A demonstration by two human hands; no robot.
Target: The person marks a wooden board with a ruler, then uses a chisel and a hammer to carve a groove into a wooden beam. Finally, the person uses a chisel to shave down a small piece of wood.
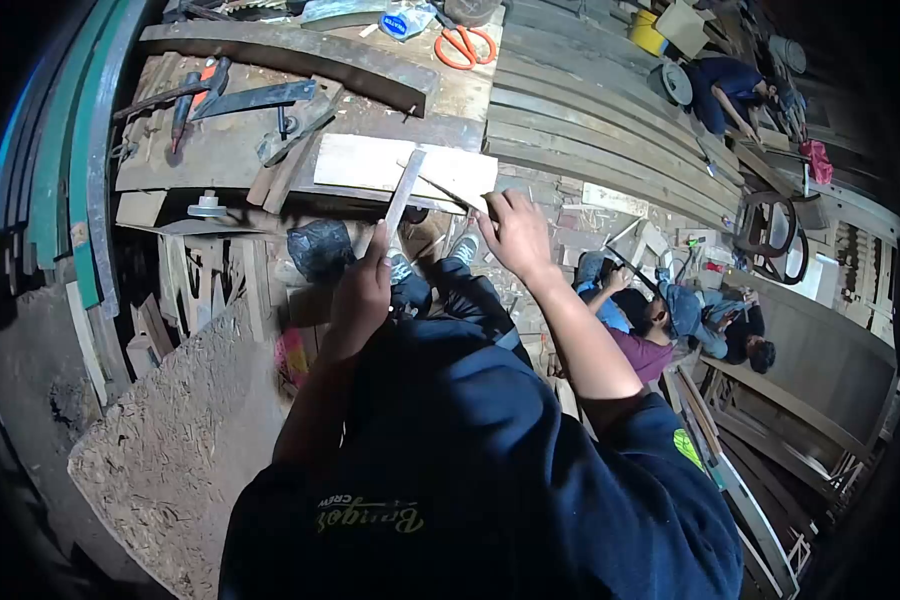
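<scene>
A pale board lies along the front edge of the wooden workbench. My left hand is closed round the near end of a flat metal strip, whose far end rests over the board. At the board's right end, my right hand pinches the near end of a thin dark rod. The rod slants left across the board towards the strip. The tips of my right fingers are beside the board's corner, and whether they also press on it cannot be made out.
On the bench are a hammer, a metal square, a long thick beam and orange scissors. Long planks lie to the right. People sit at the right, and another person is farther back.
</scene>
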